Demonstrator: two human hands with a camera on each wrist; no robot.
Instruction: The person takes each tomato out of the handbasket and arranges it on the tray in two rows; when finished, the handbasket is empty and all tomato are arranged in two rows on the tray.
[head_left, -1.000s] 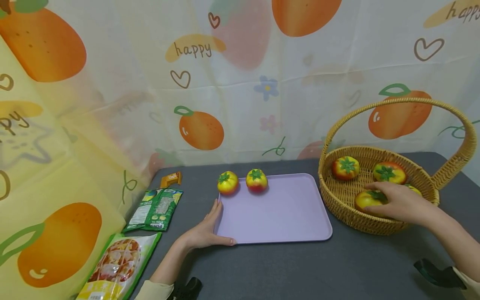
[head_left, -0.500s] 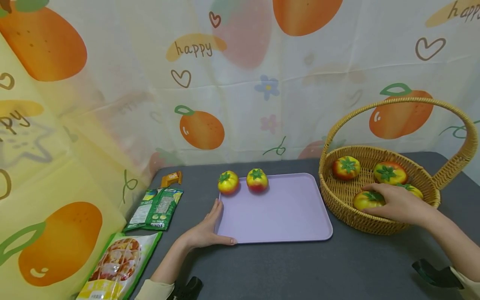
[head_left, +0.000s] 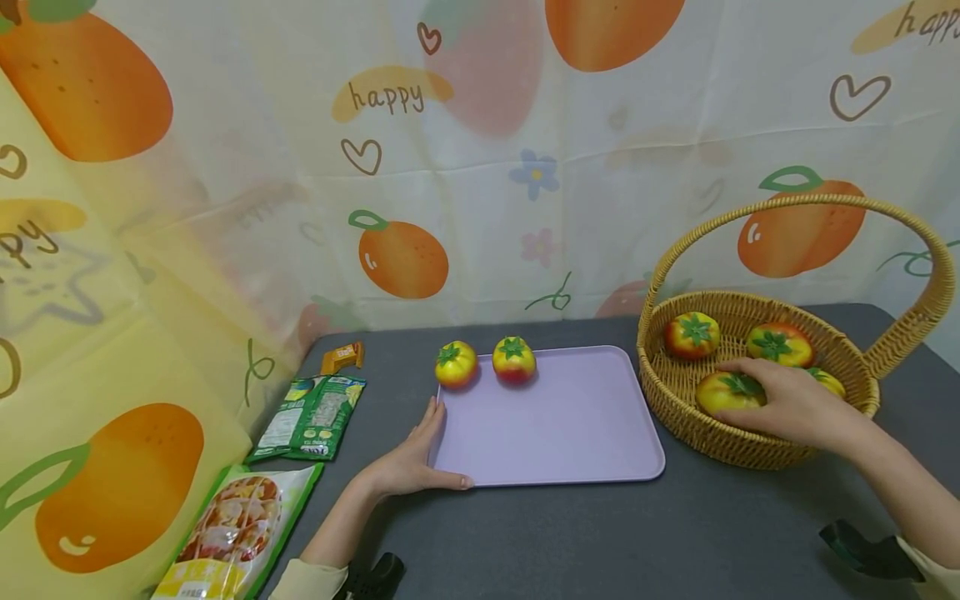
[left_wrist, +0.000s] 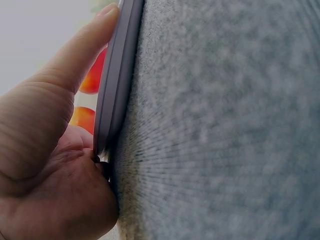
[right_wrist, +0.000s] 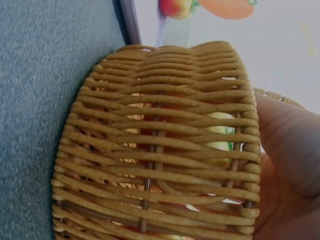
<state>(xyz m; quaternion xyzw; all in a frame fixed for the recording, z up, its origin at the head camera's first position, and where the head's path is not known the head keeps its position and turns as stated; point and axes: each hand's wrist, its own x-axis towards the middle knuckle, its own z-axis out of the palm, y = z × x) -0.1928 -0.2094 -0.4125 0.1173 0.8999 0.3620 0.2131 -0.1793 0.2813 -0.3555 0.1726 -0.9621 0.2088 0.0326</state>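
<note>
My right hand (head_left: 806, 404) reaches over the near rim of the wicker basket (head_left: 686, 425), thumb and fingers curled round a yellow-green tomato (head_left: 716, 396) with a green leafy top. Three other tomatoes lie in the basket, among them a red-yellow tomato (head_left: 692, 337) at the back left. The basket's weave hides much of this grip in the right wrist view. My left hand (head_left: 405, 462) spans the near left corner of a pale purple tray (head_left: 555, 425), straight thumb (left_wrist: 82, 50) on its rim. Two tomatoes, including a yellow-red tomato (head_left: 513, 362), sit along the tray's far edge.
Left of the tray lie a small orange packet (head_left: 342, 358), a green snack bag (head_left: 311, 417) and a larger food bag (head_left: 240, 533). The basket's tall handle (head_left: 795, 200) arches above its opening. A printed cloth (head_left: 480, 233) hangs behind the dark grey table (head_left: 570, 542).
My right hand and the tomato it grips have shifted slightly left inside the basket, and the tomato has turned a little. The left hand and tray have stayed in place.
</note>
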